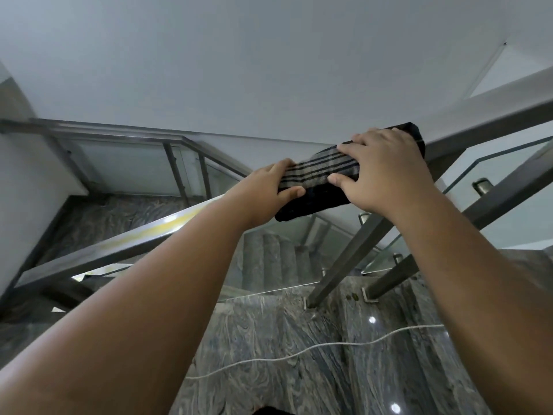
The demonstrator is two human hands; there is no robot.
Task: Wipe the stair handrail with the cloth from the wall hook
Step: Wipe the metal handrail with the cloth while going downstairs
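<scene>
A dark cloth (pixel 317 187) with pale stripes is draped over the grey metal handrail (pixel 119 244), which slants from lower left to upper right. My left hand (pixel 269 190) grips the cloth's lower end, thumb on the near side, fingers over the top. My right hand (pixel 386 172) lies over the upper part of the cloth, fingers spread across it and thumb pressed on the near face. The rail beneath the cloth is hidden. A yellowish streak marks the rail left of my left hand.
Slanted metal posts (pixel 344 256) and glass panels (pixel 299 241) stand under the rail. Marble steps (pixel 284 339) descend ahead, with a thin white cord (pixel 299 351) lying across them. A second railing (pixel 143 139) runs along the far landing below a plain white wall.
</scene>
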